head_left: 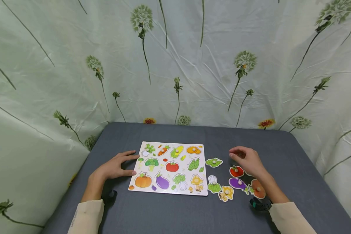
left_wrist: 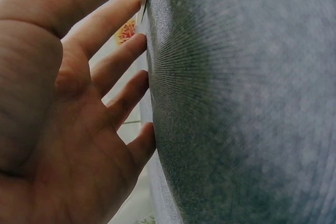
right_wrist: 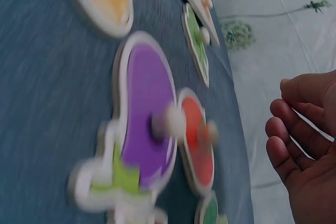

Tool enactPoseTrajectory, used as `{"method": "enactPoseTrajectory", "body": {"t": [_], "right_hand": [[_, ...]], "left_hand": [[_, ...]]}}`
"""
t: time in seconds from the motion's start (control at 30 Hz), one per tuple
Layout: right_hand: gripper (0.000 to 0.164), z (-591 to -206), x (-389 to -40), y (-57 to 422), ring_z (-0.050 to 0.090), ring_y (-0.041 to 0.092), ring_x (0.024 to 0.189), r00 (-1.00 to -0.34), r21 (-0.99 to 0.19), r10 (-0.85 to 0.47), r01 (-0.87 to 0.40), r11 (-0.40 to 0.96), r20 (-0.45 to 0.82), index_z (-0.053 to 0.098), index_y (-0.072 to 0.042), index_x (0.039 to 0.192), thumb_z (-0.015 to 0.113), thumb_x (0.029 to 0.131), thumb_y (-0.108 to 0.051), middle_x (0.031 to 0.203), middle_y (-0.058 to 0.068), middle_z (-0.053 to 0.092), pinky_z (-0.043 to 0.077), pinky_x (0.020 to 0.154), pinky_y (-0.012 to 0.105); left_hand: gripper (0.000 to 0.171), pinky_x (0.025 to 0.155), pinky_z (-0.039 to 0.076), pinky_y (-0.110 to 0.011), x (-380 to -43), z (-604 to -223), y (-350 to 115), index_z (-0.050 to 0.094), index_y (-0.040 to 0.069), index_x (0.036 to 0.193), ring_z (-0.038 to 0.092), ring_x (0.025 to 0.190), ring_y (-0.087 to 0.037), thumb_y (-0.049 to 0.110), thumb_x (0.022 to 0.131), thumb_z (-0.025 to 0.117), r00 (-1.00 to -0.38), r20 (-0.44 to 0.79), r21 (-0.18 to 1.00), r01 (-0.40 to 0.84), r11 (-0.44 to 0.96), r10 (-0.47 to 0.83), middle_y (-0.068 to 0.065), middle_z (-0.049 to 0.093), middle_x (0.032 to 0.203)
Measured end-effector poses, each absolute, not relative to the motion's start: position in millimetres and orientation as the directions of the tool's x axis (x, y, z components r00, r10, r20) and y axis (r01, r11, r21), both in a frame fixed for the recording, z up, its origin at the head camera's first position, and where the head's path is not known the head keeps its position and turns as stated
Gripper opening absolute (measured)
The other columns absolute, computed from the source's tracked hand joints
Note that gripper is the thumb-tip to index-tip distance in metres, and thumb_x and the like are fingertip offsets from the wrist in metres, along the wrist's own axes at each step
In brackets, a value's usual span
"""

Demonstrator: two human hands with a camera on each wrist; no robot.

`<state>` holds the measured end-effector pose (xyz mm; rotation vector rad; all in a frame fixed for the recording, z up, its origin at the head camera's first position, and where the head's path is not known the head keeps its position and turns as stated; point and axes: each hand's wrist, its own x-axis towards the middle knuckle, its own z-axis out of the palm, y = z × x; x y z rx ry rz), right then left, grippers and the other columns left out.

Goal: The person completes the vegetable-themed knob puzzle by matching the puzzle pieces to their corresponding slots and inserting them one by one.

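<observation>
A white wooden vegetable puzzle board [head_left: 168, 191] lies on the table. My left hand [head_left: 117, 165] rests at its left edge with fingers spread, thumb and fingertips on the edge; in the left wrist view the fingers [left_wrist: 118, 66] stretch out nearly straight. To the right of the board, my right hand [head_left: 248, 161] hovers over loose knobbed pieces, its fingers loosely bent and nothing visible between them. Nearest it are the tomato piece [head_left: 236, 171], the purple eggplant piece [right_wrist: 144, 87] and the pumpkin piece [head_left: 258, 189]. The hand partly hides another piece, showing green [right_wrist: 210, 211] in the right wrist view.
Between board and right hand lie a green leafy piece [head_left: 214, 162], a bok choy piece [head_left: 214, 187] and a mushroom piece [head_left: 226, 194]. Knobbed carrot [head_left: 163, 150] and corn [head_left: 176, 151] pieces sit in the board's top row. A flowered curtain [head_left: 193, 65] hangs behind the grey table [head_left: 163, 214].
</observation>
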<state>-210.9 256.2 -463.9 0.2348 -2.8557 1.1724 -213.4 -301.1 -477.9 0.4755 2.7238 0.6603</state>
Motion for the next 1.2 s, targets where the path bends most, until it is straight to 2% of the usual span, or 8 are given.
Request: {"method": "enactPoseTrajectory", "body": {"t": [0.57, 0.8, 0.93, 1.03, 1.2], "right_hand": [[0.018, -475.9, -182.5, 312.2, 0.055, 0.008, 0.071, -0.992, -0.626, -0.072, -0.122, 0.770, 0.104, 0.076, -0.008, 0.110, 0.068, 0.101, -0.022, 0.095, 0.007, 0.075, 0.047, 0.062, 0.024], [0.016, -479.2, -172.8, 327.1, 0.053, 0.004, 0.071, -0.980, -0.612, -0.171, -0.195, 0.766, 0.097, 0.076, -0.010, 0.112, 0.071, 0.098, -0.016, 0.098, 0.005, 0.072, 0.045, 0.062, 0.023], [0.018, -482.7, -171.8, 331.9, 0.056, 0.000, 0.077, -0.972, -0.621, -0.229, -0.215, 0.754, 0.059, 0.075, -0.011, 0.114, 0.070, 0.097, -0.008, 0.108, 0.010, 0.074, 0.049, 0.068, 0.022], [0.022, -485.0, -172.2, 333.6, 0.056, 0.000, 0.080, -0.971, -0.615, -0.234, -0.207, 0.761, 0.038, 0.075, -0.012, 0.114, 0.068, 0.096, -0.003, 0.116, 0.013, 0.073, 0.050, 0.070, 0.022], [0.024, -487.3, -171.2, 335.8, 0.054, 0.001, 0.077, -0.972, -0.598, -0.230, -0.210, 0.773, 0.045, 0.075, -0.012, 0.113, 0.066, 0.095, 0.001, 0.114, 0.012, 0.072, 0.049, 0.069, 0.023]], "left_hand": [[0.083, 0.111, 0.030, -0.075, -214.5, -479.0, -301.6, 0.052, 0.022, 0.153, 0.028, 0.150, -0.049, 0.057, 0.083, 0.080, -0.900, -0.210, 0.489, 0.242, 0.838, 0.382, -0.016, 0.034, 0.166], [0.083, 0.111, 0.030, -0.074, -214.3, -481.5, -304.1, 0.052, 0.022, 0.153, 0.028, 0.150, -0.049, 0.058, 0.083, 0.079, -0.901, -0.206, 0.483, 0.247, 0.840, 0.383, -0.015, 0.034, 0.166], [0.084, 0.111, 0.030, -0.074, -213.9, -481.8, -305.8, 0.052, 0.022, 0.153, 0.028, 0.150, -0.048, 0.058, 0.083, 0.080, -0.901, -0.203, 0.486, 0.248, 0.838, 0.384, -0.015, 0.034, 0.166], [0.084, 0.110, 0.031, -0.075, -214.0, -482.0, -305.2, 0.052, 0.022, 0.153, 0.029, 0.149, -0.049, 0.058, 0.083, 0.080, -0.900, -0.202, 0.489, 0.249, 0.836, 0.387, -0.016, 0.034, 0.166], [0.084, 0.111, 0.030, -0.075, -214.3, -481.8, -302.6, 0.052, 0.022, 0.154, 0.029, 0.149, -0.049, 0.058, 0.083, 0.079, -0.898, -0.206, 0.491, 0.249, 0.835, 0.389, -0.016, 0.034, 0.166]]}}
